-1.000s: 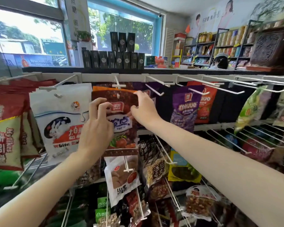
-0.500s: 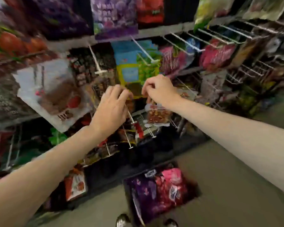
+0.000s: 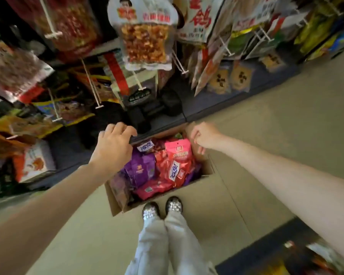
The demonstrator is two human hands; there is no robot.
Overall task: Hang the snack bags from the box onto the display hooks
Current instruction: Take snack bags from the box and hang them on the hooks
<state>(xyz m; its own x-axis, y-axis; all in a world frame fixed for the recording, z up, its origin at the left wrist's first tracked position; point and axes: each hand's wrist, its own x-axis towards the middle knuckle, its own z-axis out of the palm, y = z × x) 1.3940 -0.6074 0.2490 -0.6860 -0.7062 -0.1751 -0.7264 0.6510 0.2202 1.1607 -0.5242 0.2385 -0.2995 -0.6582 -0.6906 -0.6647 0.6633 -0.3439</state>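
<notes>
A cardboard box [image 3: 189,192] stands on the floor at my feet, filled with several snack bags: purple ones [image 3: 140,171] on the left, red and pink ones [image 3: 177,165] on the right. My left hand [image 3: 113,148] hovers over the box's far left corner, fingers loosely curled and empty. Over the far right corner is my right hand [image 3: 204,135], also loosely curled and holding nothing. White display hooks [image 3: 93,86] stick out of the rack above, with hung bags such as a clear bag of peanuts [image 3: 145,40].
The rack's dark base [image 3: 167,116] runs just behind the box. Low shelves to the left hold more packets [image 3: 34,161]. My two feet [image 3: 161,209] touch the box's near side. A second shelf edge [image 3: 282,253] lies at the bottom right. Beige floor [image 3: 266,135] stretches to the right.
My view has swung down from the upper hooks to the box on the floor. Both hands let go of the dark red bag on its hook and dropped toward the box.
</notes>
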